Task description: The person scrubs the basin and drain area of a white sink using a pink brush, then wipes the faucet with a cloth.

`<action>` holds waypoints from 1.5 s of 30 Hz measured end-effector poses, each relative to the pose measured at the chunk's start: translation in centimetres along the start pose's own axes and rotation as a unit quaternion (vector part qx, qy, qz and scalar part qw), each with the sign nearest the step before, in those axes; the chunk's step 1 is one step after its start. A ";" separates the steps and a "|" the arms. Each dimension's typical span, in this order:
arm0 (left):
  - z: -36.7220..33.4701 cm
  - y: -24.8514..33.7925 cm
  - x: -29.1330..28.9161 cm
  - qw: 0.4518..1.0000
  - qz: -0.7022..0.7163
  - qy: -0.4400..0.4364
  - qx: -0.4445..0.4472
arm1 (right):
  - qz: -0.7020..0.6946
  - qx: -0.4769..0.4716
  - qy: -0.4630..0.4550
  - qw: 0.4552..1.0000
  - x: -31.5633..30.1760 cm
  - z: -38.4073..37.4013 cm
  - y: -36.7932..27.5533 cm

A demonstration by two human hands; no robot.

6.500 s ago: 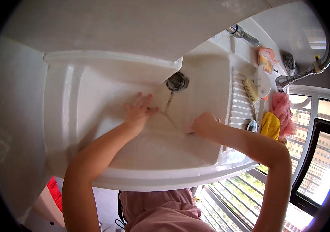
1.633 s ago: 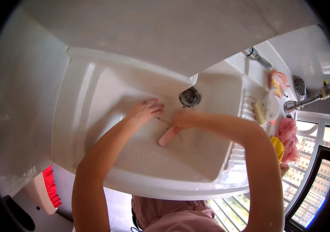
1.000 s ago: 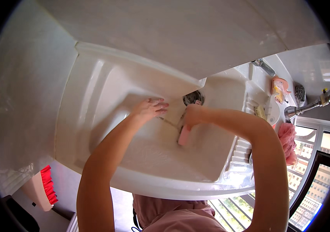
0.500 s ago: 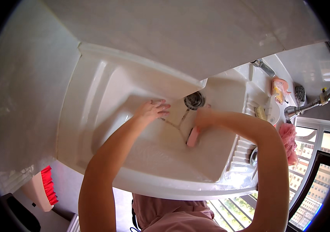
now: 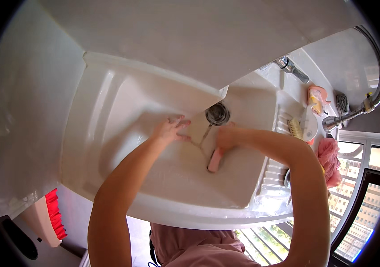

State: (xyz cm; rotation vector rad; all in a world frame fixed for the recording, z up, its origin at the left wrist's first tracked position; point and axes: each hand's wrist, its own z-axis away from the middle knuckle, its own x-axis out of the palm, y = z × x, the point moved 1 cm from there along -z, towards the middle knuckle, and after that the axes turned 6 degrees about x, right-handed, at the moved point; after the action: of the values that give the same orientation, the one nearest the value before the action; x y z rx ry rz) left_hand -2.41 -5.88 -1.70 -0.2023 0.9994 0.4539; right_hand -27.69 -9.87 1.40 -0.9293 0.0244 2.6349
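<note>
From my feed, both forearms enter from the lower edge of the frame, bare with no sleeves, watch or rings that I can make out. At bottom centre I see a pink garment (image 5: 199,247), loose and softly creased, covering the torso.

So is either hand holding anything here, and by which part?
The right hand grips a pink brush by its upper end, the lower end lying on the sink floor. The left hand holds nothing; it rests flat, fingers spread, on the basin.
</note>
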 end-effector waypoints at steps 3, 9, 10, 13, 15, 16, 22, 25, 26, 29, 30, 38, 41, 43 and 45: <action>-0.4 0.8 -0.7 0.999 -0.034 0.018 -0.007 | 0.018 -0.014 -0.053 0.998 0.6 0.8 0.8; 0.2 0.6 -0.8 0.999 -0.028 0.003 -0.016 | 0.030 -0.024 -0.073 0.997 0.4 0.9 -1.4; 0.1 0.8 -1.1 0.999 -0.026 0.016 -0.016 | 0.047 -0.046 -0.035 0.997 -0.4 1.0 -0.3; -0.2 1.2 -1.2 0.999 -0.025 0.019 -0.016 | 0.059 -0.104 0.027 0.992 1.2 0.0 -1.4; -0.8 0.7 -1.0 0.999 -0.030 0.012 -0.022 | 0.062 -0.137 0.053 0.987 1.6 -0.4 -0.9; -0.6 0.8 -0.7 0.999 -0.018 0.024 -0.021 | 0.059 -0.096 0.016 0.994 0.4 -0.2 -0.4; 0.1 1.2 -1.1 0.999 -0.020 0.019 -0.035 | 0.057 0.009 -0.090 0.994 -1.8 0.7 -2.5; 0.2 1.2 -2.1 0.999 -0.018 0.017 -0.038 | 0.047 0.019 -0.034 0.998 -1.9 1.3 0.2; 0.1 1.6 -2.9 0.999 -0.004 0.022 -0.041 | 0.031 0.013 0.032 0.999 -1.3 1.8 1.0; 1.0 1.4 -3.1 1.000 0.009 -0.004 -0.026 | -0.029 0.030 -0.037 0.998 1.2 0.5 -2.9; 0.9 1.5 -3.1 1.000 0.008 -0.002 -0.027 | -0.028 0.032 -0.036 0.998 1.3 0.9 -1.9; 1.1 1.7 -2.7 0.997 0.062 0.019 -0.029 | -0.002 0.110 -0.010 0.994 -2.6 3.1 2.9; 0.7 2.0 -2.1 0.996 0.063 0.049 -0.034 | 0.050 -0.017 -0.026 0.998 -2.1 3.7 2.4; 0.1 2.0 -2.8 0.996 0.062 0.056 -0.030 | -0.001 0.203 0.020 0.979 -2.8 2.8 7.2; 0.8 2.0 -2.4 0.996 0.069 0.050 -0.035 | -0.015 0.181 0.001 0.983 -2.4 2.8 5.7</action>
State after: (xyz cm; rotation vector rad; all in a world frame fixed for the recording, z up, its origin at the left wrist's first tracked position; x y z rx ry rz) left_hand -3.82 -4.45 0.85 -0.2213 1.1017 0.6088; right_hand -29.46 -15.66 4.51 -0.7971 0.4703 2.4832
